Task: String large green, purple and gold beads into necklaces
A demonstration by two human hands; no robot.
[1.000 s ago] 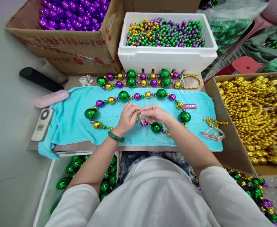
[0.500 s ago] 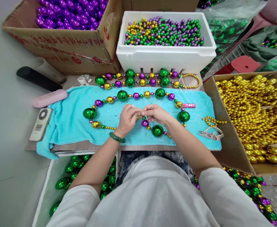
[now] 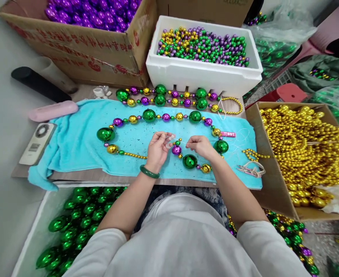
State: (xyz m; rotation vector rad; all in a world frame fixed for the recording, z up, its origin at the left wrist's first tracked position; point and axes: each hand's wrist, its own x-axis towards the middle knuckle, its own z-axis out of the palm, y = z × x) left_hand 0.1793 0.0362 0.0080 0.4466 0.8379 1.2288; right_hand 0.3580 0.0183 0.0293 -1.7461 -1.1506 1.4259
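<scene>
A bead necklace (image 3: 149,115) of large green, purple and gold beads lies in a loop on a turquoise towel (image 3: 135,142). My left hand (image 3: 158,149), with a green bangle on its wrist, pinches a thin white string (image 3: 171,137) near the end of a gold bead strand (image 3: 135,155). The string runs across to my right hand (image 3: 200,147), whose fingertips are closed on it. Below the string, between the hands, is the necklace's other end, with small beads and a purple bead (image 3: 176,150). My left fingers partly hide the gold strand's end.
Behind the towel lie finished-looking bead strands (image 3: 160,100) and a white foam box (image 3: 204,75) of small beads. Pliers (image 3: 249,169) and a pink-labelled item (image 3: 228,134) rest at right, beside a carton of gold beads (image 3: 305,154). A carton (image 3: 71,42) of purple beads stands back left.
My hands were together at the bead ends; now they are apart, with string drawn between them. My right hand has moved right, and the camera view has shifted slightly.
</scene>
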